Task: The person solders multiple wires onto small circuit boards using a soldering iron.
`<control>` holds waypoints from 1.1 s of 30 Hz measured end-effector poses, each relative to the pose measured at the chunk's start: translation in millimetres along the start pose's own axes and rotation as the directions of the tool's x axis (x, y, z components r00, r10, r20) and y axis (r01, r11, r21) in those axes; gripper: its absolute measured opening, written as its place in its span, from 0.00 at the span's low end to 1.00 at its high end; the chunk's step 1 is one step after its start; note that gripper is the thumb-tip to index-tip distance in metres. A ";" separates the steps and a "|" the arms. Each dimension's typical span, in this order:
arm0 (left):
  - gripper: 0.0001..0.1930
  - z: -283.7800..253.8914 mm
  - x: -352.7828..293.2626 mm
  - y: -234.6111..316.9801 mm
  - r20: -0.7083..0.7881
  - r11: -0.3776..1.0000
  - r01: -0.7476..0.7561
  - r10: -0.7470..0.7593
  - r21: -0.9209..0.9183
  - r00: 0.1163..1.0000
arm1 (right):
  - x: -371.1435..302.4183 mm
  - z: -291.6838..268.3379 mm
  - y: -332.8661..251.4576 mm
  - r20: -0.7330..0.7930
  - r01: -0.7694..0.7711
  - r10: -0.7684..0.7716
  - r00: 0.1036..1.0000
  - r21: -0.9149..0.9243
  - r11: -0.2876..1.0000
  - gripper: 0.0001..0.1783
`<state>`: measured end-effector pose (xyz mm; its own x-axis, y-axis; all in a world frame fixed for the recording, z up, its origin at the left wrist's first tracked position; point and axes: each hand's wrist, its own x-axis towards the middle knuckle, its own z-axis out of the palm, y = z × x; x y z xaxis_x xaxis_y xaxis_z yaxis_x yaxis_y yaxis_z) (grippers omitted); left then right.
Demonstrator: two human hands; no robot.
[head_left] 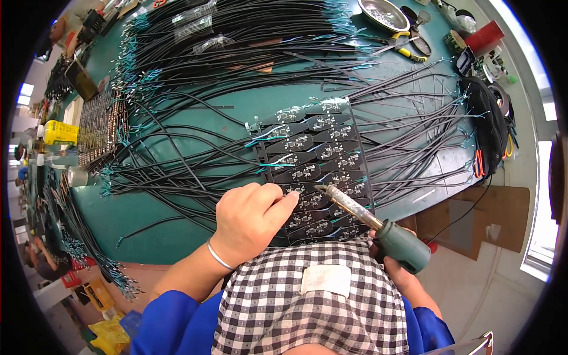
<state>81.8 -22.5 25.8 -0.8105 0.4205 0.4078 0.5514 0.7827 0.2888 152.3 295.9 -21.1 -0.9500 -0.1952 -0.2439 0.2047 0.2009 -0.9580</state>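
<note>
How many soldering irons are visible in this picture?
1. The soldering iron is in the right hand at the near edge of the table, its tip over the panel of black circuit boards. Others may be hidden under the cables.

Green worktop (177, 219) under bright, even light, strewn with black cables. Pale floor (473, 284) to the right, with flat brown cardboard sheets (491, 219) lying on it. Bright window (541, 236) at the far right edge; another, probably, at the far left (25, 94). Yellow bags (109, 334) low on the left.
</note>
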 end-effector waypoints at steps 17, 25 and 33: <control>0.12 12.0 3.8 -6.7 0.011 0.999 0.023 -0.022 -0.041 1.000 | 22.6 12.2 -6.8 0.140 0.340 -0.312 0.940 -0.484 0.806 0.12; 0.12 12.8 3.8 -6.9 0.006 0.998 0.032 -0.032 -0.048 0.999 | 10.5 17.3 -2.8 -0.002 0.062 -0.068 0.998 -0.358 0.931 0.13; 0.13 14.1 3.4 -6.5 0.007 0.999 0.032 -0.031 -0.041 0.999 | 4.6 -1.0 9.1 0.054 0.193 -0.191 0.980 -0.486 0.853 0.17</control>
<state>72.7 -19.7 13.1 -0.8287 0.3991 0.3924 0.5332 0.7760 0.3369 149.5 297.8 -30.8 -0.9573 -0.2817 -0.0644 -0.1234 0.6000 -0.7905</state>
